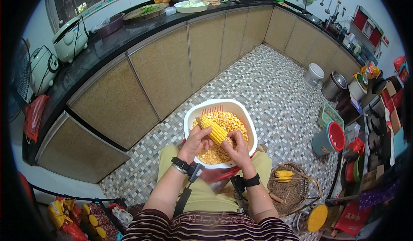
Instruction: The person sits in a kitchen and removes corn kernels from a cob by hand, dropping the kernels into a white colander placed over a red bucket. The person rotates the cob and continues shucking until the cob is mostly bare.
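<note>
An ear of dried yellow corn [214, 131] is held between my two hands, tilted over a white plastic basin [252, 124] with slotted sides. My left hand [197, 141] grips the cob along its left side, thumb on the kernels. At its lower right end, the fingers of my right hand [237, 148] press on the cob. Loose corn kernels [230, 120] fill much of the basin, which stands between my knees. To the right on the floor, a woven basket [305, 179] holds a few yellow ears [284, 174] and a bare cob [276, 198].
A dark counter [106, 44] with cabinets curves along the left and back. On the right stand a blue-green bucket with a red rim [322, 143], a green plastic basket [329, 115], a steel pot [332, 87] and a white bucket [314, 74]. Bagged goods [69, 213] lie at lower left.
</note>
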